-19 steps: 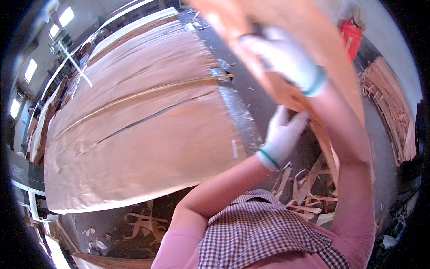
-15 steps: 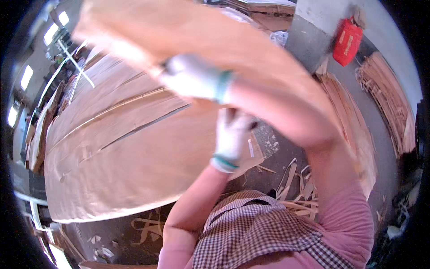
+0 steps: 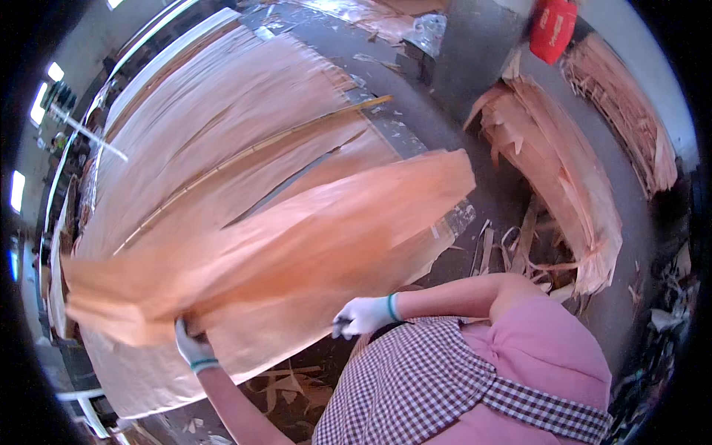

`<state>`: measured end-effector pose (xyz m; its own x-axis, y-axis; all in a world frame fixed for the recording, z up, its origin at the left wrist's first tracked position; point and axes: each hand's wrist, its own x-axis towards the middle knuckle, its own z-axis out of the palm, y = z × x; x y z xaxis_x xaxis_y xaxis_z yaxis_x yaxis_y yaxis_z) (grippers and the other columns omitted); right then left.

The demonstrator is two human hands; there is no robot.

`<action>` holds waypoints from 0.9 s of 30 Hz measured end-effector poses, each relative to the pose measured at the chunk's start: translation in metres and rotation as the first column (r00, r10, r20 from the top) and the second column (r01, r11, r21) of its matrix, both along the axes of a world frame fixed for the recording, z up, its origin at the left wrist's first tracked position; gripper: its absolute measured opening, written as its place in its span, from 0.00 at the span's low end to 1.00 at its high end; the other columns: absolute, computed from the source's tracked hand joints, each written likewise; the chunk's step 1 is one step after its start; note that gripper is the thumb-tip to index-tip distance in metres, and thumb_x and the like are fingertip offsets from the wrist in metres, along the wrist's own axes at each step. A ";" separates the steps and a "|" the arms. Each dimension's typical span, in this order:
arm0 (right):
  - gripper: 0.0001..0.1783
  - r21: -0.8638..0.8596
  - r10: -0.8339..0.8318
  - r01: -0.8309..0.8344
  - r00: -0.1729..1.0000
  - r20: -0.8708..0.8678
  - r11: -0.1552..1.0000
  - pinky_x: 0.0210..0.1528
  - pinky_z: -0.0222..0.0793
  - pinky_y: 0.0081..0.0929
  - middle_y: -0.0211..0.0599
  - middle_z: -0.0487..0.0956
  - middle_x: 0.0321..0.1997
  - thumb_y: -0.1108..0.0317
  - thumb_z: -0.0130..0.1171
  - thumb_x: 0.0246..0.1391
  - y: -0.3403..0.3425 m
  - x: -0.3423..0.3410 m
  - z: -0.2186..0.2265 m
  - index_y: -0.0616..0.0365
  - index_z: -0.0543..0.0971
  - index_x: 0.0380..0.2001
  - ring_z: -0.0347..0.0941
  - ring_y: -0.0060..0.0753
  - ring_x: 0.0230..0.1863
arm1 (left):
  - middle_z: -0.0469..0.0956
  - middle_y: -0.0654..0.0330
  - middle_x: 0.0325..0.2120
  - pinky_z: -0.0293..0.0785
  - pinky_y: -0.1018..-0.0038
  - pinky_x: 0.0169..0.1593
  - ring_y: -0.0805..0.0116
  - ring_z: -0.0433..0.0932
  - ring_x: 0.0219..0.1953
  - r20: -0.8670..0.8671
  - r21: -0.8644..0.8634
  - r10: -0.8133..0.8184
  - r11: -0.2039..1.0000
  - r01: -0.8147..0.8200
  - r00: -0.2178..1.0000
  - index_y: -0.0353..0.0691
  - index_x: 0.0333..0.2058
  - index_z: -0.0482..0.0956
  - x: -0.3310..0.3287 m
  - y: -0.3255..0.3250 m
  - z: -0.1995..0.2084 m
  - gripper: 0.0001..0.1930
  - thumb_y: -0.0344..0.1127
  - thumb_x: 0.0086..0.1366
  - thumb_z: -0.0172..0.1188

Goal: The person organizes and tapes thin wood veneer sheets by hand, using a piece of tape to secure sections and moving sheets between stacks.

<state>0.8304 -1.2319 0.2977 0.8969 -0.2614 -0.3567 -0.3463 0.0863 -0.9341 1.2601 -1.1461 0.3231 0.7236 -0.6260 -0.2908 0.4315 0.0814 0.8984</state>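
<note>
Across the frame's middle: loose veneer sheet [image 3: 297, 245], blurred, above the veneer stack [image 3: 222, 126]. Left hand [image 3: 194, 347] closed on its lower-left edge; right hand [image 3: 363, 316] pinching the lower edge. Best kept level, grips apart against tearing. Open floor [image 3: 475, 52] upper right; scrap pile [image 3: 564, 170] right.

white gloves, teal cuffs | pink short-sleeved top | checked apron: left hand [image 3: 191, 347], right hand [image 3: 363, 316]
</note>
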 end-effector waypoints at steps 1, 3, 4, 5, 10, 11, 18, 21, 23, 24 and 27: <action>0.14 0.024 -0.095 0.095 0.996 0.000 0.995 0.46 0.70 0.29 0.40 0.83 0.36 0.69 0.53 0.50 -0.001 -0.007 -0.020 0.57 0.81 0.39 0.78 0.33 0.38 | 0.80 0.62 0.38 0.76 0.73 0.43 0.70 0.78 0.40 -0.018 0.011 -0.005 1.000 0.005 1.000 0.40 0.44 0.77 0.025 0.024 -0.013 0.12 0.36 0.67 0.50; 0.16 0.057 -0.246 0.245 0.969 0.005 0.968 0.49 0.67 0.27 0.35 0.82 0.40 0.73 0.50 0.48 -0.013 -0.039 -0.057 0.56 0.81 0.41 0.74 0.29 0.42 | 0.80 0.63 0.36 0.76 0.74 0.43 0.70 0.78 0.39 -0.005 0.078 0.016 0.997 -0.016 1.000 0.40 0.42 0.78 0.014 0.028 -0.027 0.11 0.38 0.67 0.52; 0.18 0.071 -0.296 0.293 0.955 0.026 0.953 0.50 0.67 0.27 0.32 0.81 0.42 0.75 0.49 0.47 -0.016 -0.051 -0.062 0.56 0.81 0.42 0.73 0.28 0.43 | 0.80 0.64 0.36 0.76 0.74 0.41 0.71 0.78 0.38 -0.011 0.125 0.060 0.990 -0.058 0.998 0.42 0.40 0.79 0.020 0.037 -0.035 0.10 0.39 0.66 0.52; 0.19 0.218 -0.361 0.351 0.933 0.004 0.911 0.48 0.67 0.25 0.29 0.81 0.42 0.75 0.49 0.46 -0.020 -0.060 -0.067 0.55 0.81 0.42 0.72 0.26 0.41 | 0.79 0.65 0.35 0.76 0.75 0.40 0.72 0.78 0.37 -0.015 0.174 0.103 0.980 -0.099 0.995 0.43 0.38 0.79 0.028 0.048 -0.045 0.10 0.39 0.66 0.53; 0.20 0.576 -0.837 0.719 0.537 -0.105 0.389 0.33 0.63 0.17 0.27 0.75 0.29 0.74 0.50 0.45 -0.011 -0.066 -0.076 0.57 0.80 0.43 0.66 0.19 0.28 | 0.78 0.67 0.25 0.74 0.75 0.30 0.74 0.76 0.25 -0.099 0.191 0.107 0.978 -0.086 0.989 0.47 0.31 0.78 0.048 0.066 -0.094 0.09 0.42 0.65 0.54; 0.18 0.612 -0.879 0.741 0.453 -0.151 0.276 0.31 0.63 0.18 0.26 0.73 0.26 0.74 0.51 0.46 -0.008 -0.061 -0.080 0.59 0.81 0.42 0.66 0.20 0.26 | 0.78 0.66 0.27 0.75 0.74 0.32 0.72 0.76 0.27 -0.113 0.185 0.105 0.979 -0.083 0.988 0.46 0.32 0.78 0.055 0.072 -0.103 0.09 0.42 0.65 0.54; 0.18 0.371 -0.938 0.865 -0.278 -0.209 -0.339 0.29 0.65 0.20 0.24 0.73 0.27 0.75 0.51 0.49 0.022 -0.017 -0.068 0.53 0.81 0.43 0.68 0.21 0.27 | 0.78 0.62 0.28 0.74 0.72 0.36 0.69 0.77 0.29 -0.098 0.308 0.224 0.933 -0.185 0.970 0.42 0.34 0.78 0.063 0.088 -0.139 0.11 0.43 0.64 0.54; 0.18 0.036 -0.986 0.985 -0.169 -0.015 -0.169 0.34 0.68 0.19 0.24 0.76 0.33 0.76 0.49 0.54 0.037 -0.007 -0.026 0.53 0.79 0.47 0.69 0.18 0.31 | 0.77 0.62 0.28 0.73 0.73 0.37 0.68 0.76 0.30 -0.020 0.279 0.246 0.932 -0.231 0.969 0.40 0.33 0.77 0.060 0.083 -0.108 0.12 0.43 0.64 0.54; 0.18 -0.122 -0.986 0.992 -0.021 0.164 -0.041 0.37 0.70 0.17 0.23 0.77 0.39 0.76 0.46 0.58 0.039 0.007 -0.009 0.55 0.76 0.51 0.69 0.15 0.34 | 0.78 0.53 0.38 0.74 0.70 0.42 0.65 0.76 0.38 0.438 0.499 -0.120 0.857 -0.130 0.891 0.31 0.45 0.76 0.080 0.103 -0.103 0.15 0.36 0.65 0.54; 0.18 -0.116 -0.986 0.992 -0.032 0.164 -0.051 0.37 0.70 0.17 0.23 0.77 0.39 0.76 0.46 0.58 0.039 0.010 -0.002 0.55 0.76 0.50 0.69 0.15 0.35 | 0.78 0.53 0.37 0.74 0.69 0.41 0.64 0.76 0.38 0.355 0.449 0.011 0.875 -0.181 0.935 0.29 0.44 0.77 0.088 0.101 -0.107 0.16 0.37 0.65 0.54; 0.16 -0.124 -0.979 0.992 0.011 0.206 -0.015 0.35 0.70 0.17 0.24 0.77 0.38 0.74 0.48 0.59 0.026 0.019 0.007 0.56 0.77 0.49 0.70 0.15 0.34 | 0.78 0.51 0.35 0.76 0.69 0.37 0.60 0.77 0.34 0.162 0.284 0.262 0.911 -0.300 0.951 0.24 0.40 0.77 0.063 0.060 -0.034 0.22 0.44 0.64 0.55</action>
<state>0.8491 -1.2058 0.3048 -0.2941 -0.9470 -0.1292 -0.0346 0.1456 -0.9887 1.3229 -1.0857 0.2891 0.8972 -0.2877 -0.3350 0.3202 -0.0986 0.9422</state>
